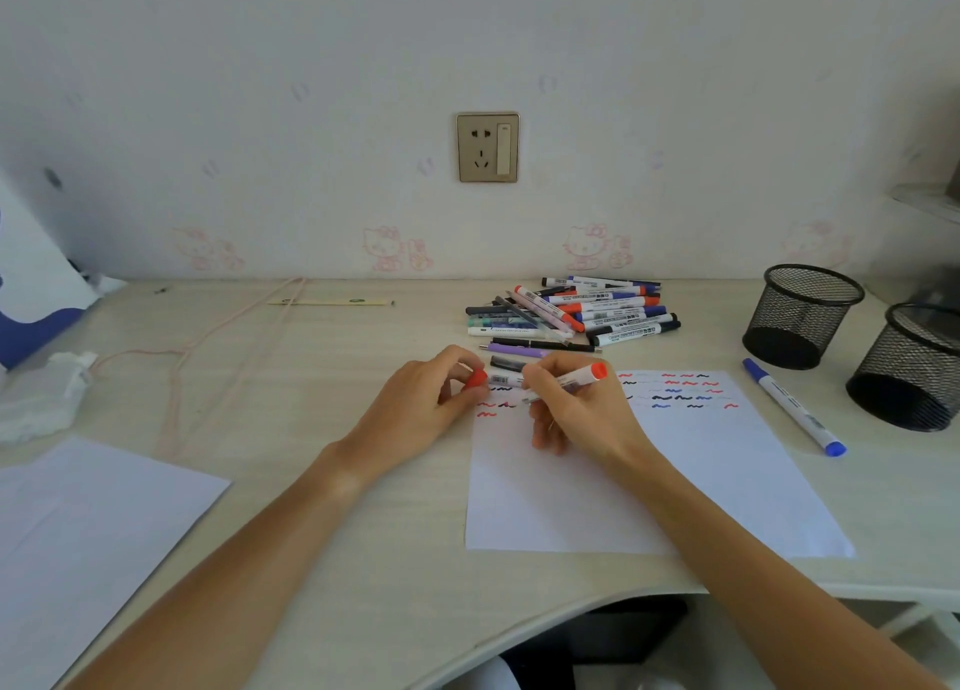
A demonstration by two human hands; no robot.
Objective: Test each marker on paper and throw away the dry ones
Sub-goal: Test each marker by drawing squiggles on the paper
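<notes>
Head view: we see both hands meeting over the top edge of the test paper [613, 481] on the desk [322, 559]. Our left hand [415, 403] pinches the red cap [475, 379] at one end of a red marker [550, 381]. Our right hand [582, 408] curls its fingers round the white barrel of that marker, whose other red end sticks out past the knuckles toward the right. Whether the cap is on or just off the tip we cannot tell. Red, black and blue squiggles cover the paper's upper part. Behind the hands lies the pile of markers [576, 310]. A blue marker [792, 406] lies alone right of the paper, near two black mesh cups [802, 315].
</notes>
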